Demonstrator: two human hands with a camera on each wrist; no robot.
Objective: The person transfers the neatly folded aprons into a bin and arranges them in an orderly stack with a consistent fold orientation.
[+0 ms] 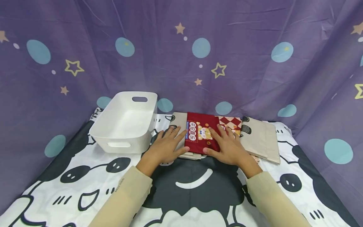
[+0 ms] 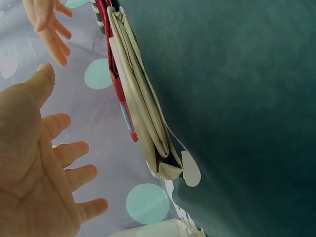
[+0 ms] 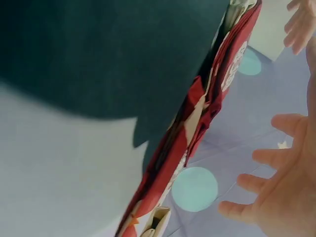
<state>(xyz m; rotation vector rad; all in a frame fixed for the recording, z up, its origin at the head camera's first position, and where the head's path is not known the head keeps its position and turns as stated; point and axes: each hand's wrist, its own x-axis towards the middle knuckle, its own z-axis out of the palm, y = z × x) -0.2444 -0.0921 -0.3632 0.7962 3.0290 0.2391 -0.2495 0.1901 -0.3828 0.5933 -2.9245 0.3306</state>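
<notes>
A red folded cloth (image 1: 198,123) with a cartoon bear and lettering lies on top of beige folded cloth (image 1: 179,119). My left hand (image 1: 165,148), fingers spread, is at its left side, over the beige cloth. Over its right edge and the red-and-white checked cloth (image 1: 233,123) is my right hand (image 1: 228,146), also spread. In the left wrist view the left hand (image 2: 44,163) shows straight fingers holding nothing, beside the layered beige folds (image 2: 140,98). The right wrist view shows the right hand (image 3: 281,182) empty beside the red folds (image 3: 212,98). Whether either hand touches the cloth, I cannot tell.
An empty white bin (image 1: 122,121) with handle holes stands at the back left. Another beige folded cloth (image 1: 261,137) lies to the right, overlapping the checked one. A cartoon-printed sheet (image 1: 190,201) covers the surface, and a purple curtain (image 1: 170,63) with stars hangs behind.
</notes>
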